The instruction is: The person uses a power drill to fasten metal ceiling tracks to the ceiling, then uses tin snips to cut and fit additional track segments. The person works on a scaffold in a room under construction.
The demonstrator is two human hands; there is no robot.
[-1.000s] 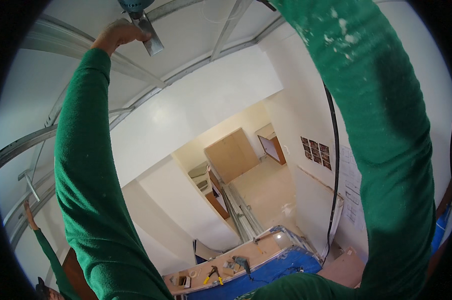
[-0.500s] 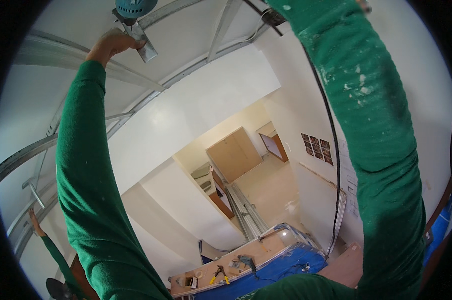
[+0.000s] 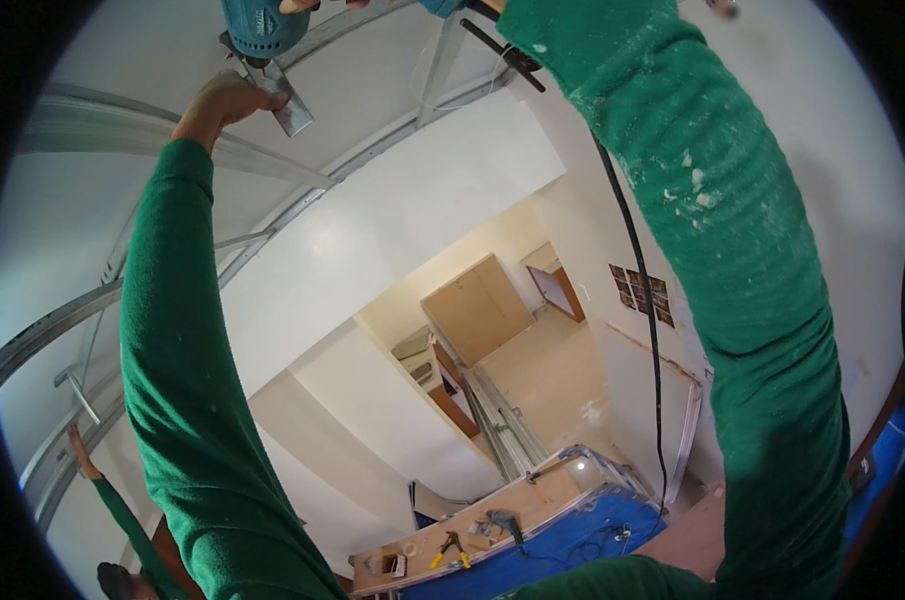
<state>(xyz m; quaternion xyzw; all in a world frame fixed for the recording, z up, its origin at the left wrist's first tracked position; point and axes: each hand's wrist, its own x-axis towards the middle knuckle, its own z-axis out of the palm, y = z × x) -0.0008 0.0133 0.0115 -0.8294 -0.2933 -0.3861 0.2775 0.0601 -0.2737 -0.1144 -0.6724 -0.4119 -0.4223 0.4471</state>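
Drill (image 3: pixel 265 30) crowds L grip (image 3: pixel 231 100); room btwn sleeves (image 3: pixel 178 350) exc. black cord (image 3: pixel 657 375).

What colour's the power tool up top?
The power tool is teal blue, shown best in the head view.

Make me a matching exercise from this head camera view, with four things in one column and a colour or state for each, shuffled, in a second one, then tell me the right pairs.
Column one
1. Left hand
2. Power tool at the top edge
3. Long hanging cable
4. Pliers-like tool on the work surface

Column two
A. Black
B. Yellow handles
C. Holding a short metal piece
D. Teal body

Right pairs: 1-C, 2-D, 3-A, 4-B
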